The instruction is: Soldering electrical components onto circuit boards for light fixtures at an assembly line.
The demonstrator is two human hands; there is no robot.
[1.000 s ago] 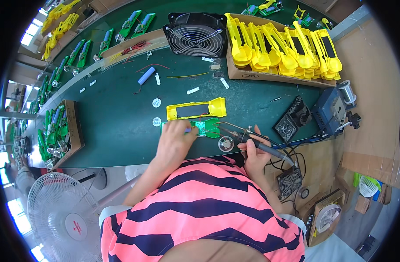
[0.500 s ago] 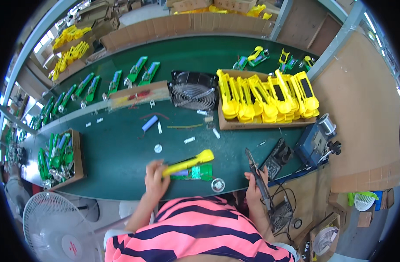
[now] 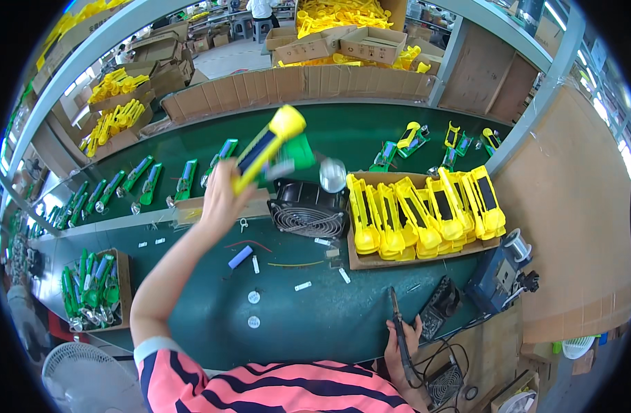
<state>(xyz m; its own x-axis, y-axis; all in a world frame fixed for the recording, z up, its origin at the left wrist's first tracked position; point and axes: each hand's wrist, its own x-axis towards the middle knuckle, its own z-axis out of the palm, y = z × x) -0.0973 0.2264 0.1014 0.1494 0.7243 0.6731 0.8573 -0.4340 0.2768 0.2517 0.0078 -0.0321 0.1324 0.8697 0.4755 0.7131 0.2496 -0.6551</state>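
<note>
The left hand (image 3: 222, 199) is raised, fingers closed around the lower end of a yellow housing (image 3: 270, 148); the housing tilts up and to the right, in front of the long green far surface (image 3: 343, 127). A green part (image 3: 298, 153) and a round clear lamp piece (image 3: 332, 175) are aloft beside it, both blurred; whether the fingers also touch the green part cannot be told. The right hand (image 3: 403, 341) grasps a soldering iron (image 3: 400, 330) just above the front edge of the bench (image 3: 329, 330), tip pointing away from the body. Between the two arms the bench offers a broad working stretch, bounded on the left by a carton of green units (image 3: 124, 289), at the back by a black fan (image 3: 307, 206) and on the right by a black stand (image 3: 439, 306). Within it lie a blue cell (image 3: 240, 257) and two round white labels (image 3: 253, 297). The fan and a carton of yellow housings (image 3: 412, 260) narrow the room under the raised load. Compared with half a second ago, the housing, green part and lamp piece have left the front edge and gone up; the right hand retains the iron.
</note>
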